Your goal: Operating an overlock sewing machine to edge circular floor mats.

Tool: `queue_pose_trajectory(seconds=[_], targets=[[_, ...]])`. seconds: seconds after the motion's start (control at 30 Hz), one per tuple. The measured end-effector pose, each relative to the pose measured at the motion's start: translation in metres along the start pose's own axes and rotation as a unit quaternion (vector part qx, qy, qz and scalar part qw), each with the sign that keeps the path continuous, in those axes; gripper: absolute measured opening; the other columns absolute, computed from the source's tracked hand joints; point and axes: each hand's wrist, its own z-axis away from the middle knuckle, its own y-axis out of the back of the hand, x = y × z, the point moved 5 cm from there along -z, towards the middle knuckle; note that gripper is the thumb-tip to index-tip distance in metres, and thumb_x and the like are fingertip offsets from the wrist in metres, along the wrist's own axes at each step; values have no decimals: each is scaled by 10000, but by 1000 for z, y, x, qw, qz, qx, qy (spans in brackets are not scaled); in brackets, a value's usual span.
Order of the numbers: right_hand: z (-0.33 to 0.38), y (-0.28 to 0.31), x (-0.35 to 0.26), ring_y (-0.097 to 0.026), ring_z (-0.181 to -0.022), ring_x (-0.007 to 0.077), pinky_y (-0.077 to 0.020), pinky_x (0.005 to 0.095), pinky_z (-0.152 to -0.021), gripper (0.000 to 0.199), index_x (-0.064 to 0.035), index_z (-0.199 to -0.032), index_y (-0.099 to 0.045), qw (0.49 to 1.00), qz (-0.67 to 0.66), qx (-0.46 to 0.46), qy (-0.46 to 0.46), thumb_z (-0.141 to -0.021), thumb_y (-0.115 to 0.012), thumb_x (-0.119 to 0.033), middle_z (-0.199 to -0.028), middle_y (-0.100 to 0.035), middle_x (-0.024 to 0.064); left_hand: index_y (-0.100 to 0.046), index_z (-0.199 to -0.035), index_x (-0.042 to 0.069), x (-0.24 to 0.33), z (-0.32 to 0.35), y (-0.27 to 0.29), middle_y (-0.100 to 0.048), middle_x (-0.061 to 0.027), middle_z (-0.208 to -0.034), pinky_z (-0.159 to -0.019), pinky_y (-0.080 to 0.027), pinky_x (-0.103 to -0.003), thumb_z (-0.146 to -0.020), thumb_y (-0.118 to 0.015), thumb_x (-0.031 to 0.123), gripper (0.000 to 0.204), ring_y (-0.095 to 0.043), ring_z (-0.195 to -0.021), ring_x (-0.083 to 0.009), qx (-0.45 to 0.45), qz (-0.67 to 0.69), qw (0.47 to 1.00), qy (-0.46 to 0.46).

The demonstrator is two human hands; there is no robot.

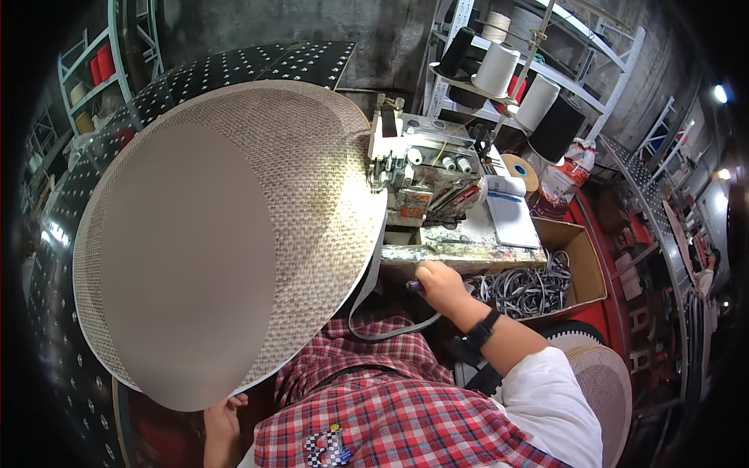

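A large oval woven mat (312,179) in beige-grey covers the left and middle of the view. White edging runs along its near rim, and a blurred grey patch hides much of its surface. Its right edge lies at the needle area of a sewing machine (429,171). My left hand (226,409) grips the mat's near edge, its fingers partly hidden underneath. At the front edge of the machine table, my right hand (443,285) is closed around a small object with a purple end, mostly hidden. A grey binding strip (382,337) hangs in a loop below the machine, left of that hand.
A cardboard box (585,261) of tangled trimmings (530,285) stands right of the table. Thread cones (497,69) rise behind the machine, beside a notepad (511,218) and tape roll (518,170). A black dotted table (257,66) extends under the mat. More round mats (608,390) are at lower right.
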Motion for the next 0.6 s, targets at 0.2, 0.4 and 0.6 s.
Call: queue_pose_trajectory(seconds=[0.2, 0.4, 0.6], targets=[[-46, -15, -29, -480, -914, 206, -389, 353, -753, 91, -99, -749, -521, 983, 102, 81, 132, -673, -500, -145, -1005, -519, 51, -329, -1228, 14, 50, -3, 100, -385, -110, -1244, -947, -292, -362, -812, -452, 337, 541, -374, -1134, -238, 311, 213, 921, -96], [-54, -27, -61, -461, -1009, 202, -291, 394, -946, 72, -111, -710, -512, 975, 105, 70, 181, -661, -522, -164, -902, -533, 38, -358, -1196, -2, 51, 8, 126, -409, -106, -1217, -926, -316, -360, -809, -493, 268, 491, -407, -1102, -227, 283, 134, 947, -76], [-36, -15, -90, -515, -738, 210, -422, 322, -707, 74, -89, -652, -450, 981, -35, 34, 189, -642, -516, -121, -685, -489, 49, -383, -1156, -26, 43, 33, 86, -479, -124, -1118, -829, -403, -359, -823, -490, 214, 425, -497, -985, -231, 193, 134, 967, -98]])
